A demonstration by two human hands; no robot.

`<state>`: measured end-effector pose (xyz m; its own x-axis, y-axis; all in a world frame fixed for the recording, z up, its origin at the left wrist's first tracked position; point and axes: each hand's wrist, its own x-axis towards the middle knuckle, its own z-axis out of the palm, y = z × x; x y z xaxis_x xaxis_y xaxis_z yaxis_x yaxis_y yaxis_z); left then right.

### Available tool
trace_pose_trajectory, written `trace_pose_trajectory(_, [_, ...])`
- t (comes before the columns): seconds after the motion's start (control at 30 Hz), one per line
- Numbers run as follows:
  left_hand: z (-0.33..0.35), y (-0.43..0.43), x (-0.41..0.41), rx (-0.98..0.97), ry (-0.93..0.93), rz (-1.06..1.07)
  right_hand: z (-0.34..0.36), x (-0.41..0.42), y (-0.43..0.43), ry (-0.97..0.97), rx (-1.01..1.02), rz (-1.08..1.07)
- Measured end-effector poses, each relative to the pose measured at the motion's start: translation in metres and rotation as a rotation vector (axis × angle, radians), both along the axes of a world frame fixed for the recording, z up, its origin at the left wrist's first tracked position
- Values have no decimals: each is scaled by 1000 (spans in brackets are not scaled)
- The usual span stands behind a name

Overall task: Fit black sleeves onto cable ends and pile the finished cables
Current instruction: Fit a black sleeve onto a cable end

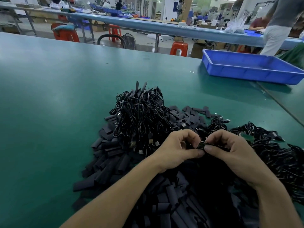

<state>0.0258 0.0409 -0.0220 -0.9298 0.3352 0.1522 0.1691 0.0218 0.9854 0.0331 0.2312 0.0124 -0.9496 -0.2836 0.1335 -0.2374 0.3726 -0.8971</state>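
just before the tangled heap of thin black cables [139, 112], left hand [177, 148] pinches a green-tipped cable end [201, 144], right hand [230, 150] pinches a flat black sleeve [218, 146]; fitting seems underway, next push it home.

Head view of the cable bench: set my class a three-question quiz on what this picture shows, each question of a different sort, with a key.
1. True or false: the blue tray stands on the green table, far to the right and apart from both hands.
2. What do the left hand and the right hand pinch between them?
A. a red stool
B. a cable end
C. a pair of scissors
3. Fill the gap: loose black ____ lie heaped on the table beside the left forearm.

Key: 1 true; 2 B; 3 sleeves.
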Motion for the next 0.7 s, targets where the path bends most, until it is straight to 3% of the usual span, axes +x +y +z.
trace_pose_trajectory(0.7, [-2, -3, -10, 27, -131, -139, -5, -1, 4, -117, -192, 15])
